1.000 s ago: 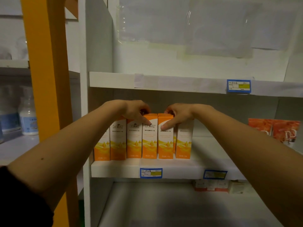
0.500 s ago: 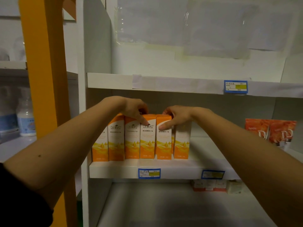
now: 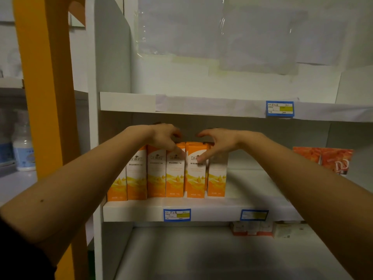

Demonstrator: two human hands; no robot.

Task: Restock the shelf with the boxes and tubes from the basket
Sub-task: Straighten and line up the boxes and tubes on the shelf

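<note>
Several tall orange-and-white boxes stand upright in a row at the left end of the white middle shelf. My left hand hovers over the row's middle, its fingertips touching the front of one box and its thumb lifted. My right hand mirrors it, with fingers resting on the front of the neighbouring box and the thumb raised above the box tops. Neither hand encloses a box. The basket and the tubes are out of view.
Orange packets lean at the shelf's right end. Small boxes lie at the back of the lower shelf. An orange post rises at left, with a white bottle behind it. The upper shelf hangs close above my hands.
Both hands have lifted slightly off the box tops and their thumbs have spread apart. The boxes stay upright in their row.
</note>
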